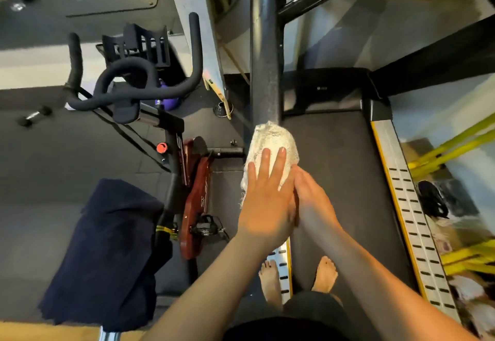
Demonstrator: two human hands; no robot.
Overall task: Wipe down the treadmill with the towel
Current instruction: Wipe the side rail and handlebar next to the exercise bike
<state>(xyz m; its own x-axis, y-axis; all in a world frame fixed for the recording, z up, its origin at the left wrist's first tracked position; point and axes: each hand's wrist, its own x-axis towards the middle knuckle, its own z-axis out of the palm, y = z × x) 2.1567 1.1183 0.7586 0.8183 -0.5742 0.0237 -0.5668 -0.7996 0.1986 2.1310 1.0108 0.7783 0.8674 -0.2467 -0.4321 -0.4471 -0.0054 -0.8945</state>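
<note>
A white towel (273, 137) is wrapped over the lower end of the treadmill's dark handrail (265, 59), which runs from the top of the view down to my hands. My left hand (267, 201) lies flat on the towel with straight fingers and presses it onto the rail. From the right side my right hand (313, 198) grips the towel and rail just below; its fingers are hidden behind the left hand. The black treadmill belt (342, 169) lies beneath, and my bare feet (325, 273) stand on it and on its left edge.
A silver slotted side rail (409, 214) edges the belt on the right, with yellow bars (455, 148) beyond it. To the left stands an exercise bike (128, 91) with a dark blue cloth (107, 255) draped over its seat. A dumbbell (33, 115) lies on the floor at far left.
</note>
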